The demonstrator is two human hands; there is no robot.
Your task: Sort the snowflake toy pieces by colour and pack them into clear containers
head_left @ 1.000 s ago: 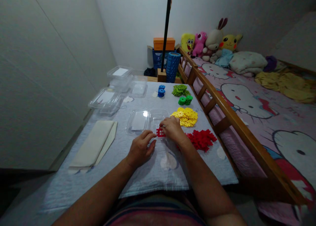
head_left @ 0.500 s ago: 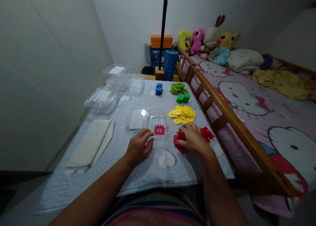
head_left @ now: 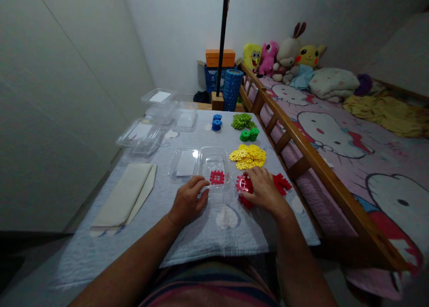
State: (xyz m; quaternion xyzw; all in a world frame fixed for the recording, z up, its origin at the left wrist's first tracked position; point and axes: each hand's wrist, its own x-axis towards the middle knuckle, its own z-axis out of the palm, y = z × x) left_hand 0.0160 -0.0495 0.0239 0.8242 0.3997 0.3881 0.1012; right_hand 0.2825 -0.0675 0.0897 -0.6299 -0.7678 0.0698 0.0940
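The left hand (head_left: 189, 200) is half-curled, seemingly holding nothing; the right hand (head_left: 263, 188) spans notched red plastic squares (head_left: 241, 183), whether gripping one I cannot tell. They look light, stiff, slick, best pinched by opposite edges. Farther, another red square (head_left: 217, 177) lies inside the clear plastic container (head_left: 208, 158).

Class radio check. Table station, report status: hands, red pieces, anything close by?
Left hand open beside clear container; right hand on red pile; red piece showing inside container; yellow pieces just beyond right hand.
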